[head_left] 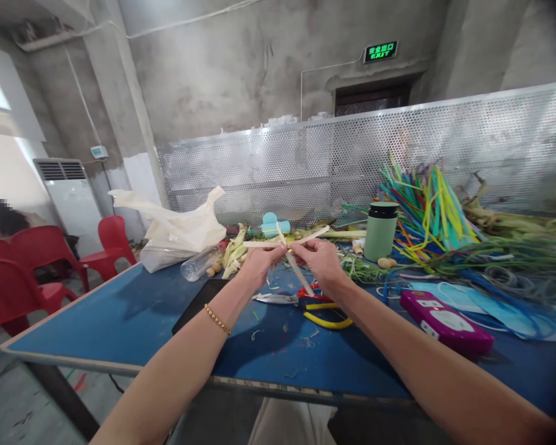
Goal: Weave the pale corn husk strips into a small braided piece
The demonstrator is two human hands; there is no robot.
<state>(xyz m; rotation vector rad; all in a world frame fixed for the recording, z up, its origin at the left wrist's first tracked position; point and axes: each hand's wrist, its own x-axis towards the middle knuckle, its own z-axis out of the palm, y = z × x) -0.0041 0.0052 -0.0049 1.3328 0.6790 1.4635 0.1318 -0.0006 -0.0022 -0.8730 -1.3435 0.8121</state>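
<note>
The blue desk (134, 315) was the largest thing before me, its far edge running along a perforated metal screen (259, 167). A bundle of coloured strips (435, 210) lay toward the right along that far edge, and a white plastic bag (180, 225) sat near the far left corner. Nearer, on the right side, was a purple box (445, 321); behind it, toward the far edge, a green tumbler (380, 233) stood upright.

The left hand (262, 264) and right hand (322, 259) met above the desk's middle, each grip narrow, fingers pinched on the pale strips (262, 245). Below, between the hands and the near edge, lay silver-bladed shears (278, 299) and a yellow-handled tool (333, 325). The pale strips crossed between the fingertips, one tail slanting down toward the shears; I couldn't tell whether it touched them.

The step in hand looked like joining or folding the strips at their crossing. To my mind, the next move called for one firm pinch there, freeing the other fingers to guide an end.
</note>
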